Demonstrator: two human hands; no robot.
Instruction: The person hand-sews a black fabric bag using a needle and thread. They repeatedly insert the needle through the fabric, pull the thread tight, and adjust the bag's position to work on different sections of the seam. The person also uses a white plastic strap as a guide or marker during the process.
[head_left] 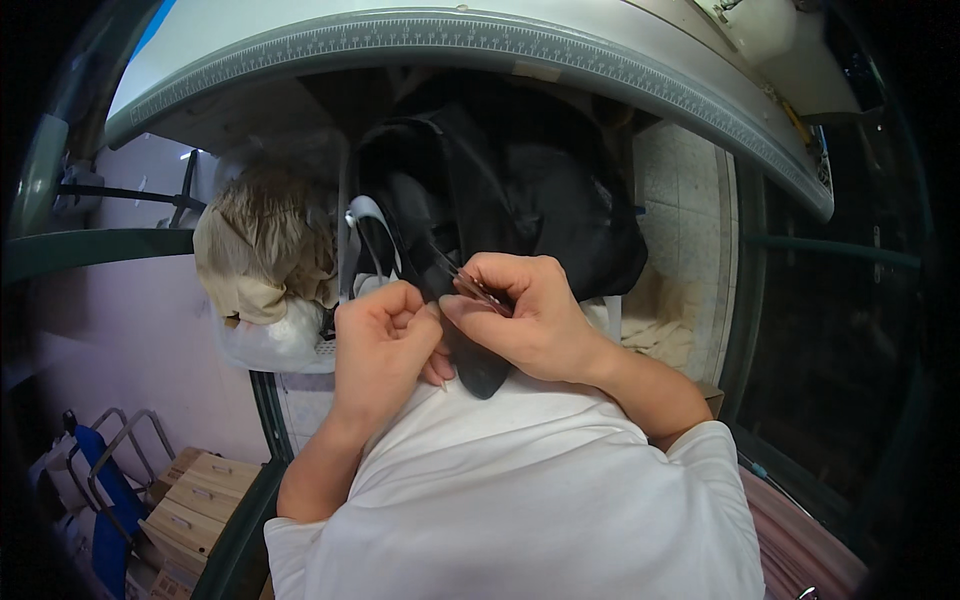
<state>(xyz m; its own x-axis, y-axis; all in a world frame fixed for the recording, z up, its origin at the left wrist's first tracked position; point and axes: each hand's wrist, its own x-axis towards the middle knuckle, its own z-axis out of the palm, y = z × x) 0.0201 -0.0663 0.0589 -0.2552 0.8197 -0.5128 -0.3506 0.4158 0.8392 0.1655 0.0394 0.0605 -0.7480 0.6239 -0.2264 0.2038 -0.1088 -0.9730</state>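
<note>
Below the left part of the table's point(400, 36) near edge, a translucent bin point(243, 352) is holding beige cloth point(255, 240). My left hand point(378, 335) is pressing thumb and fingertip together, on what I cannot tell. Beside it, my right hand point(535, 315) is pinching a slim tool point(482, 291), its long axis slanting forward-left toward that edge.

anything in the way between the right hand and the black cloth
Nothing visible: the right hand, gripping a small reddish-brown tool, overlaps the black cloth in view, with the left hand beside it.
</note>
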